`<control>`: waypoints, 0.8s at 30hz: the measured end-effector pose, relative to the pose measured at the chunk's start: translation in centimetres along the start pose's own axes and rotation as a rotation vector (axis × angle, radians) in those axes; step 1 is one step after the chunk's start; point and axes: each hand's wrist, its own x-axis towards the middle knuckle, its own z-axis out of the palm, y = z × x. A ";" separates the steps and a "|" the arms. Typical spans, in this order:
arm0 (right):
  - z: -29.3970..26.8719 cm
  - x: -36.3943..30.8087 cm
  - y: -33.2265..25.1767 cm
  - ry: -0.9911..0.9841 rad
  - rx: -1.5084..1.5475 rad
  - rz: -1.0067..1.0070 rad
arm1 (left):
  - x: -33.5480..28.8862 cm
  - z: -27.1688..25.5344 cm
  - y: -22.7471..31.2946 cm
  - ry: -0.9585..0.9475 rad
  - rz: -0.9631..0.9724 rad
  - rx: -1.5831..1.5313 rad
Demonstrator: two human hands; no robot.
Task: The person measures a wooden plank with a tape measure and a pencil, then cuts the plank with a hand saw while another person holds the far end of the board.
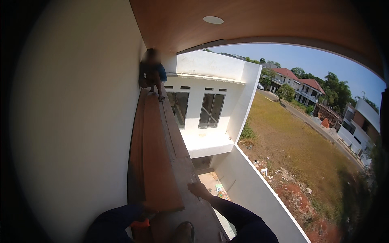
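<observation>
A long reddish-brown wooden plank [156, 162] lies along the narrow ledge beside the wall. My left hand [149, 207] is at the near end of this plank, in shadow, its fingers hard to make out. Just below it shows a small orange-red object [140, 223] whose kind I cannot tell. My right hand [197, 189] is closed over the outer side of the ledge, apart from the plank. Whatever it may hold is too small to name. Another brown board [175, 139] runs along the ledge's outer edge.
At the ledge's far end another person [153, 75] squats by the planks. A tall plain wall [77, 121] rises on the left, and a wooden ceiling [259, 20] hangs overhead. To the right the ledge drops to a lower yard [212, 181] beside a white boundary wall [267, 190].
</observation>
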 end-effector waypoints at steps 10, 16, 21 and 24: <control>-0.6 -0.2 -4.5 -0.036 0.600 -0.074 | -0.9 1.3 0.2 0.092 0.085 -0.180; 1.1 -1.3 -6.3 -0.220 0.696 -0.116 | -4.9 -3.5 4.2 0.045 0.067 0.098; 4.8 -3.2 -4.0 -0.351 0.786 0.051 | -7.4 -2.8 6.8 0.115 -0.027 0.197; 6.8 -3.2 -2.8 -0.395 0.763 0.048 | -7.9 -2.8 7.1 0.101 -0.049 0.224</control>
